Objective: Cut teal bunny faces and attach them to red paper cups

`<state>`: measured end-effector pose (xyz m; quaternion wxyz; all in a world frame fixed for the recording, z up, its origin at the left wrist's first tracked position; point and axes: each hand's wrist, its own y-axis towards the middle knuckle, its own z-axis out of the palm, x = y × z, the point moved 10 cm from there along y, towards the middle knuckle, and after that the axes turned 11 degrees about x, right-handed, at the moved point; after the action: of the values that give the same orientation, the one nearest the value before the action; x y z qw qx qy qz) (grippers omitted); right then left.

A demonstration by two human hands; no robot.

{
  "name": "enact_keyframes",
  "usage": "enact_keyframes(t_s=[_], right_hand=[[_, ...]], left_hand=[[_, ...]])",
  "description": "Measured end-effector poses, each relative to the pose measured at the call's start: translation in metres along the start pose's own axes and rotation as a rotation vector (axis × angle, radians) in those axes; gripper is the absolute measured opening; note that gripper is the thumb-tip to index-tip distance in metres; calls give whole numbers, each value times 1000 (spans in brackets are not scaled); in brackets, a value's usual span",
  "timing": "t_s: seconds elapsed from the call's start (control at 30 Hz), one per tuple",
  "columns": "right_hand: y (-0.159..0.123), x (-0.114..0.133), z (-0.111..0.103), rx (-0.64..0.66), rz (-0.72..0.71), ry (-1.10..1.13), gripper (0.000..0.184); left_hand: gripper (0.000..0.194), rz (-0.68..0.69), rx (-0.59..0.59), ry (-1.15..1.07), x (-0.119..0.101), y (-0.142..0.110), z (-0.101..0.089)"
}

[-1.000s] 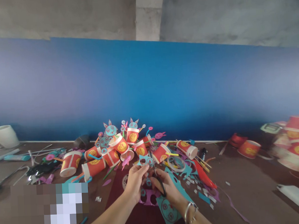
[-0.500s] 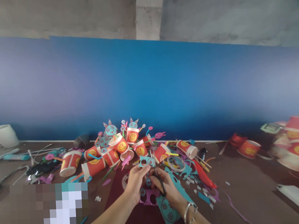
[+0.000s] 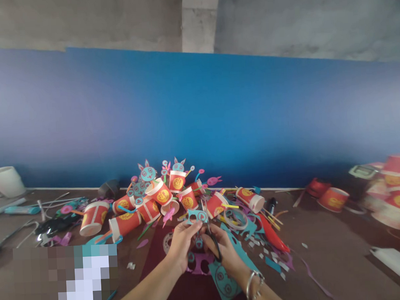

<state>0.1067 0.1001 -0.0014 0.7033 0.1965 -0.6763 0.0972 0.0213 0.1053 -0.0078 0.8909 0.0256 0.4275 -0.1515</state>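
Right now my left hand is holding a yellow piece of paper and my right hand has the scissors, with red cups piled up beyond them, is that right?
Not quite: the piece of paper in your left hand is light blue-green, not yellow, as the head view shows. Your right hand does have the scissors, with red cups piled up beyond.

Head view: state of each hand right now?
Left hand: closed, pinching the teal paper between thumb and fingers.
Right hand: closed on the scissors, handles in its grip.
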Motion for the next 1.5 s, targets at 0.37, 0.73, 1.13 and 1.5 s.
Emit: enact_keyframes(t_s=[0.37, 0.73, 1.13, 1.5], right_hand=[[-1, 0, -1, -6, 7, -22, 35], [-1, -4, -1, -3, 19, -34, 32], [2, -9, -4, -11, 27, -12, 32], [2, -10, -1, 3, 32, -28, 34]], left_hand=[[25, 2, 33, 12, 1, 2, 0], [24, -17, 0, 14, 0, 2, -3], [30, -3, -86, 54, -3, 2, -14], [41, 24, -101, 80, -1, 3, -19]])
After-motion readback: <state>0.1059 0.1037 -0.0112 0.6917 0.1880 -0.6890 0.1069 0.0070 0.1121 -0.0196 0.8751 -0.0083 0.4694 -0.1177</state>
